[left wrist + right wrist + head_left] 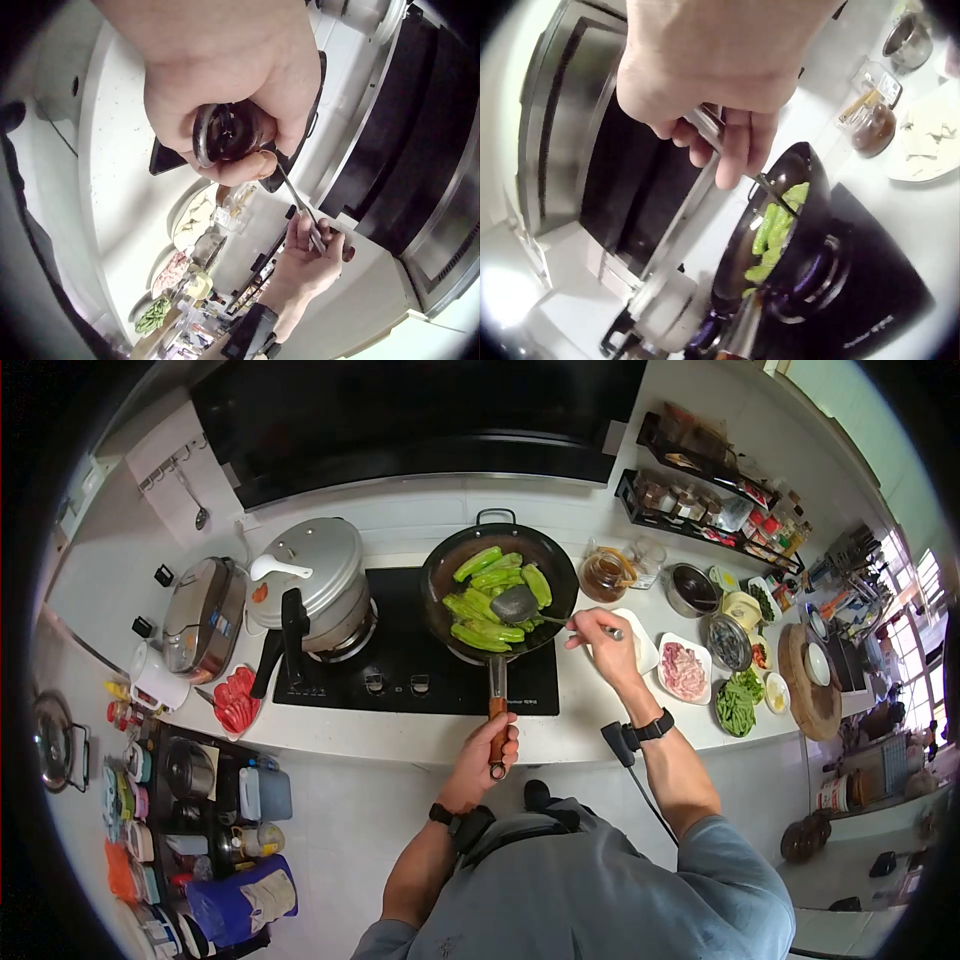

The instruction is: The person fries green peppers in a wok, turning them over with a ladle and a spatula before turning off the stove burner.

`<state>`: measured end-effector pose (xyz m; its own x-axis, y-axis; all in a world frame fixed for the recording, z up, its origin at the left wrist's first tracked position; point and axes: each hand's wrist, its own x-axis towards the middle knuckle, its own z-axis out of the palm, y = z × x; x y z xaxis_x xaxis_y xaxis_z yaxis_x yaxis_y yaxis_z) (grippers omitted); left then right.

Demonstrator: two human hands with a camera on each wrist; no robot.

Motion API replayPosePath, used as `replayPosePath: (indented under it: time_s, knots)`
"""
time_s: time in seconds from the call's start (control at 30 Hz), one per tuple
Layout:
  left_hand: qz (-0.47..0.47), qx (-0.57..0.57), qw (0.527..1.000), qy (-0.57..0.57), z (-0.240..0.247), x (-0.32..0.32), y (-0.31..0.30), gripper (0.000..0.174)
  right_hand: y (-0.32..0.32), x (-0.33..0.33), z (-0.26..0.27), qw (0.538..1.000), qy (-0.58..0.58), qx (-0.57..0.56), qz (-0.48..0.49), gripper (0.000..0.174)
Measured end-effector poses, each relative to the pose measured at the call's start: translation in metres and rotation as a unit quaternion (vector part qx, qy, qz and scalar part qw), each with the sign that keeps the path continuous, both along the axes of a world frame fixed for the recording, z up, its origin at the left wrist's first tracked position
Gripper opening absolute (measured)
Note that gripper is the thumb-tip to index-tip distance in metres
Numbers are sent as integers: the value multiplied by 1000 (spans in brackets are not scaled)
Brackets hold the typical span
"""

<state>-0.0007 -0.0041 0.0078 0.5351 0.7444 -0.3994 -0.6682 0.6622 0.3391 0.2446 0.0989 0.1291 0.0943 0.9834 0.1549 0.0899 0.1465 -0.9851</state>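
My left hand (480, 762) grips the wooden handle of a dark wok (437, 575), which is over the right side of the black stove. Several long green peppers (484, 634) lie inside, some lightly wrinkled. My right hand (612, 648) holds the metal shaft of a spatula (516, 604), its fingers wrapped round it. The spatula's blade rests among the peppers, covering part of them. Seen from the left wrist, the round end of the wok handle (225, 133) pokes out of the left fist. Bluish flame (810, 277) glows under the wok in the right wrist view.
A silver pressure cooker (318, 575) stands on the left burner, its black handle pointing forward. Sliced red vegetable (236, 700) sits on a plate at left. Right of the stove are sliced meat (684, 668), cut green peppers (737, 705), a brown jar (603, 575) and a round wooden board (800, 705).
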Motion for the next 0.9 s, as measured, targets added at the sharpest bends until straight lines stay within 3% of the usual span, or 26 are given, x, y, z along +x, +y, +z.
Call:
replayPosePath:
  time_s: [0.07, 0.3, 0.5, 0.73, 0.9]
  knots:
    - [-1, 7, 1000, 4, 3, 0, 0, 22, -3, 0, -14, 997, -63, 30, 26, 30]
    - [6, 9, 1000, -2, -5, 3, 2, 26, -13, -15, -16, 1000, -12, 23, 11, 30]
    - [-49, 30, 998, 0, -10, -4, 1, 22, -17, -19, 6, 998, -52, -15, 12, 31]
    - [-24, 15, 1000, 4, -11, -2, 3, 22, -13, -14, 4, 998, -36, -26, 39, 31]
    - [-34, 27, 999, 1, -11, -5, 4, 22, -5, -23, 19, 1000, -13, -25, -2, 31]
